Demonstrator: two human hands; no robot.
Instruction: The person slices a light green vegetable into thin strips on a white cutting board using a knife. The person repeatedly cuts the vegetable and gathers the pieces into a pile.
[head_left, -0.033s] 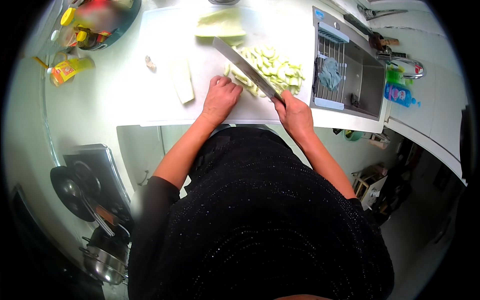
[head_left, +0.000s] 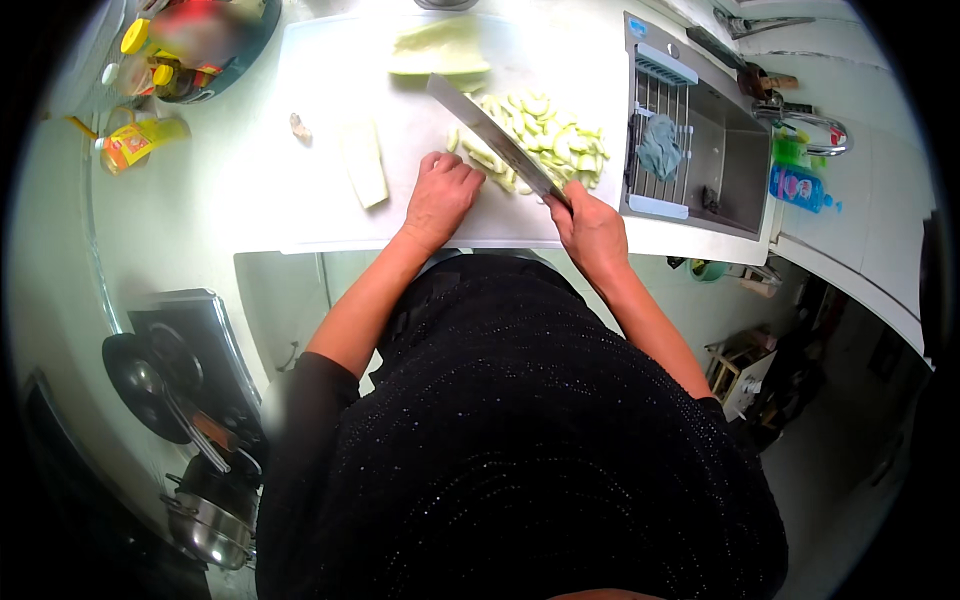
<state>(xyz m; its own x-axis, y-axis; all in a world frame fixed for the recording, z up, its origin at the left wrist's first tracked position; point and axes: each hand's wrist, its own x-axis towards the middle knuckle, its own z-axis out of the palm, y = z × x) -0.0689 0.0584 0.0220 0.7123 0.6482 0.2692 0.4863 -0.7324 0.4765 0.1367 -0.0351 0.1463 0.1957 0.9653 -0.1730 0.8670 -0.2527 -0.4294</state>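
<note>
My right hand (head_left: 592,230) is closed round the handle of a wide-bladed kitchen knife (head_left: 490,133), whose blade slants up and to the left over a cutting board (head_left: 310,215). Next to the blade, my left hand (head_left: 443,202) rests on the board with its fingers curled; whatever is under them is hidden. Pale green vegetable slices (head_left: 560,140) lie in a heap to the right of the blade, and several more sit between it and my left fingers. A long peeled vegetable strip (head_left: 364,165) lies to the left. A larger pale green chunk (head_left: 440,48) lies at the far side.
To the right is a sink (head_left: 735,160) with a rack (head_left: 662,190) and a blue cloth (head_left: 659,148) on it. Bottles (head_left: 797,188) stand beyond. A small brownish scrap (head_left: 299,126) lies on the board's left. At lower left are a wok (head_left: 140,385) and a steel pot (head_left: 208,530).
</note>
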